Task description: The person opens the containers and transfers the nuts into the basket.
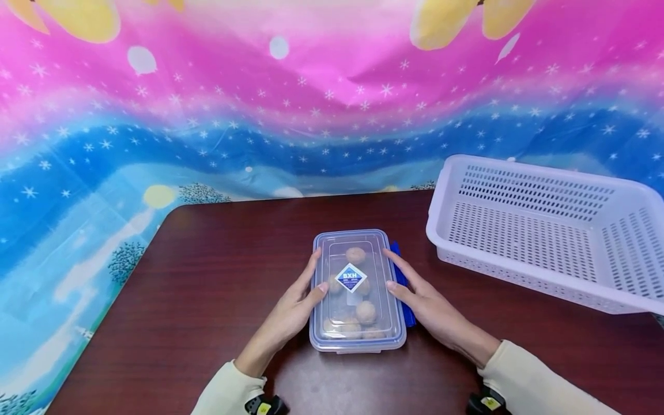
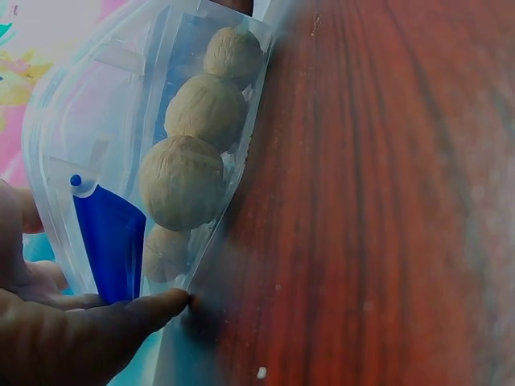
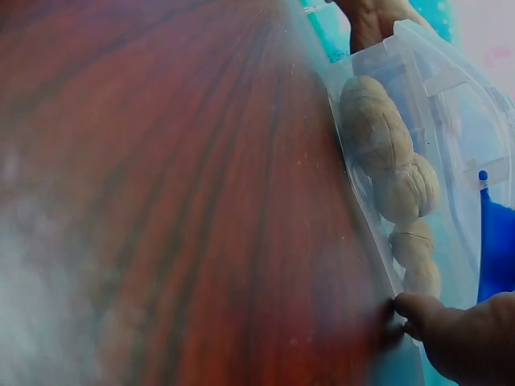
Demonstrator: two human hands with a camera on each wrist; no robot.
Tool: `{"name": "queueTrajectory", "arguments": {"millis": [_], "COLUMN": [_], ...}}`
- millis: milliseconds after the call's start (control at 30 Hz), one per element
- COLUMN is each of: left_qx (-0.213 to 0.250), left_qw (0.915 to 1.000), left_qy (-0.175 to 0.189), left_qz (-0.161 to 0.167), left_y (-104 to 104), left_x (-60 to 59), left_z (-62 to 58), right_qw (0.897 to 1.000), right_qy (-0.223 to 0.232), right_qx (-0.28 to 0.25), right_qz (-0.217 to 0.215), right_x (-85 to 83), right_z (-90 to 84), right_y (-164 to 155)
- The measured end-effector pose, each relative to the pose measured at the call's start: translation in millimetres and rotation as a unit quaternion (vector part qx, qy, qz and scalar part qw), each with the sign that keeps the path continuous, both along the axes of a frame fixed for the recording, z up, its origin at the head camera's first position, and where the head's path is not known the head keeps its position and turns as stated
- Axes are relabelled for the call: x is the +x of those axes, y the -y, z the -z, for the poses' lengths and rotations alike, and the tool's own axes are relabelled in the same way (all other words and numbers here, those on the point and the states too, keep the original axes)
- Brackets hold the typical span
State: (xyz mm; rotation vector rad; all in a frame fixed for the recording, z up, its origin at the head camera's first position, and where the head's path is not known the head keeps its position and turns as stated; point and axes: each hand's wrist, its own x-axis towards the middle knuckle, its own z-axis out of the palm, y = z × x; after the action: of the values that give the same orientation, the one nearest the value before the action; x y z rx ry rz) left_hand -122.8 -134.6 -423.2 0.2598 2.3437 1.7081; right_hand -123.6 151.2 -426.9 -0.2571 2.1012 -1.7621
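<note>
— On the dark wooden table (image 1: pixel 207 300), left of the clear lidded box (image 1: pixel 357 291), our left hand (image 1: pixel 295 305) lies flat against the box's left wall, fingers straight, thumb resting on the lid's edge. We press; we do not curl round anything.

— And the box itself sits between our two hands, near the table's front edge. Its lid is on, and we see walnuts (image 2: pixel 183 182) inside through the clear plastic. The blue side latches (image 2: pixel 109 241) look swung out, so we judge the lid seated but not yet clipped.

— What can we read on the lid?

— A blue diamond sticker (image 1: pixel 351 278) with white letters, "BXH" as far as we can tell; the smaller print is too small.

— Right of the box, our right hand (image 1: pixel 422 302) mirrors the left, straight fingers flat on the right wall beside a blue latch.

— Farther right of the box stands the white perforated basket (image 1: pixel 544 230), well apart, with nothing visible in it.
</note>
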Motion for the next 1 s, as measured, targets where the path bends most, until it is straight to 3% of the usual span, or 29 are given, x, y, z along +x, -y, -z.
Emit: {"name": "queueTrajectory", "arguments": {"millis": [467,767,1000], "left_qx": [0.01,0.011,-0.023], "left_qw": [0.9999,0.9998,0.9996], "left_qy": [-0.008,-0.011,-0.016], "left_qz": [0.005,0.008,0.003], "left_y": [0.1,1.2,3.4], "left_x": [-1.5,-2.7,-3.2], "left_z": [1.2,1.5,-1.0], "right_qw": [0.999,0.998,0.995], "right_qy": [0.009,-0.032,-0.054], "right_qx": [0.027,0.034,0.065], "right_qz": [0.033,0.038,0.05], "right_x": [-1.4,-2.0,-1.2], "right_z": [-8.4,-7.8,-10.0], "right_y": [-0.9,0.0,-0.6]}}
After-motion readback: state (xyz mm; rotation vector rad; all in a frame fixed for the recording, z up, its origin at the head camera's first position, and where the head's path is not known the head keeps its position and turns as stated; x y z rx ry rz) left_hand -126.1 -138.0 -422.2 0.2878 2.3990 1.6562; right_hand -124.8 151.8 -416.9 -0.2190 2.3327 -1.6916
